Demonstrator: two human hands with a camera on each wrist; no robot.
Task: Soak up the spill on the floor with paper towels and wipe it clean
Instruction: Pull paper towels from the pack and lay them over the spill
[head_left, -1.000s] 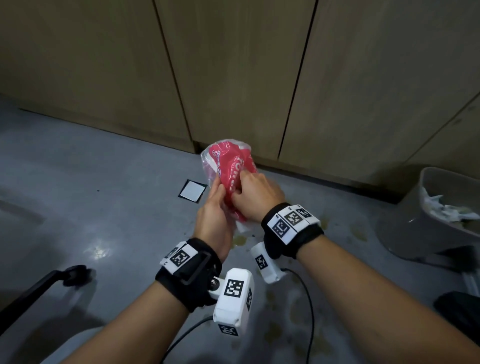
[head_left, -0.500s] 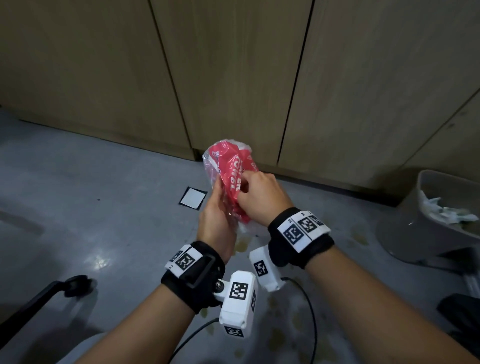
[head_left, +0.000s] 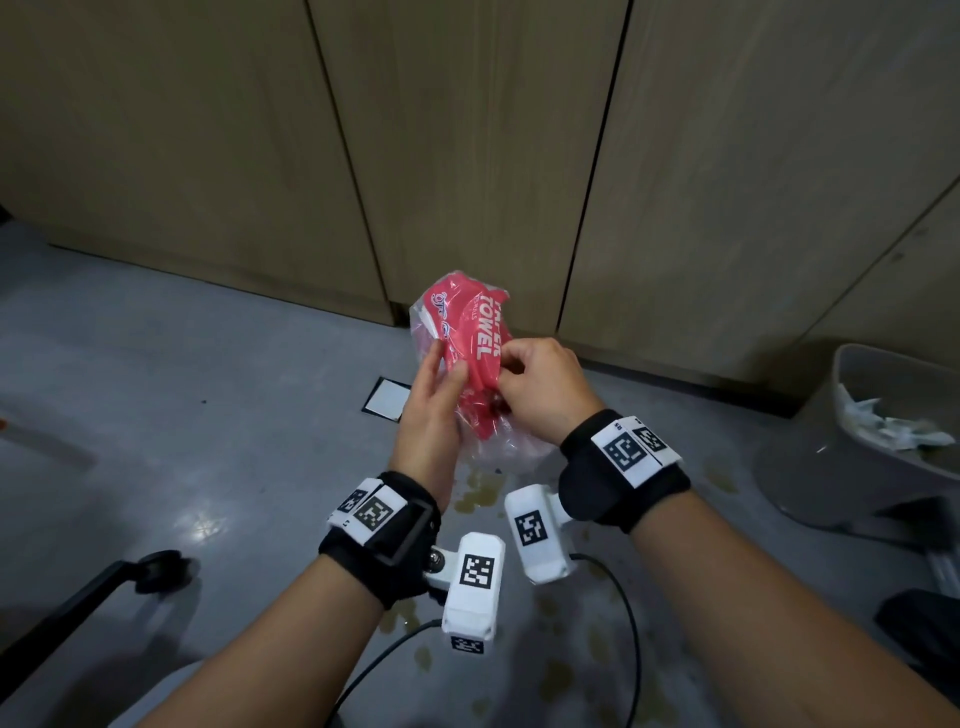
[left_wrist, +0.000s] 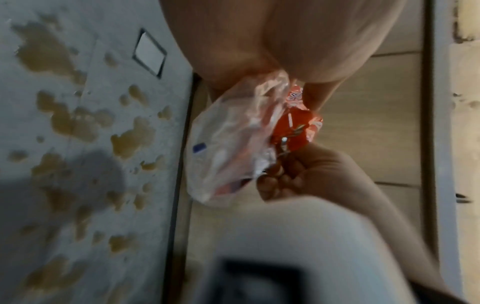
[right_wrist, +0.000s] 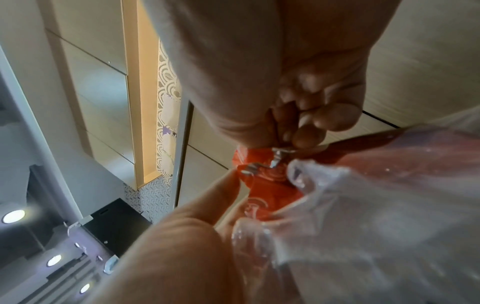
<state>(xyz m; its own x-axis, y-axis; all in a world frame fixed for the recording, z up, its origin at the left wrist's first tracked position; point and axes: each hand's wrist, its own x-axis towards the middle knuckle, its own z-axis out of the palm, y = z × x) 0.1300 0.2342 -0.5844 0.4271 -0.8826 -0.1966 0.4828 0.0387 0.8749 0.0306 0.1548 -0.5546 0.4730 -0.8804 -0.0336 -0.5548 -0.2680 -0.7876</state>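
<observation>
I hold a paper towel pack (head_left: 467, 332) in red and clear plastic wrap up in front of the cabinet doors. My left hand (head_left: 434, 410) holds its left side between thumb and long fingers. My right hand (head_left: 540, 395) pinches a fold of the red wrap with curled fingers. In the right wrist view the right hand (right_wrist: 259, 82) pinches the crinkled wrap of the pack (right_wrist: 267, 185), and the left hand (right_wrist: 182, 236) pinches it from below. The left wrist view shows the pack (left_wrist: 228, 154) above the spill (left_wrist: 67, 123). Yellow-brown puddles of the spill (head_left: 478, 493) dot the grey floor under my wrists.
A grey bin (head_left: 810, 467) with crumpled used paper stands at the right. A white square marker (head_left: 387, 397) lies on the floor by the cabinet doors (head_left: 467, 156). A black chair leg with a castor (head_left: 130, 577) is lower left, and a black cable (head_left: 631, 639) trails below my wrists.
Both hands have stayed on the pack. My right hand has shifted up along the red wrap and the pack has turned, so its white lettering now faces me.
</observation>
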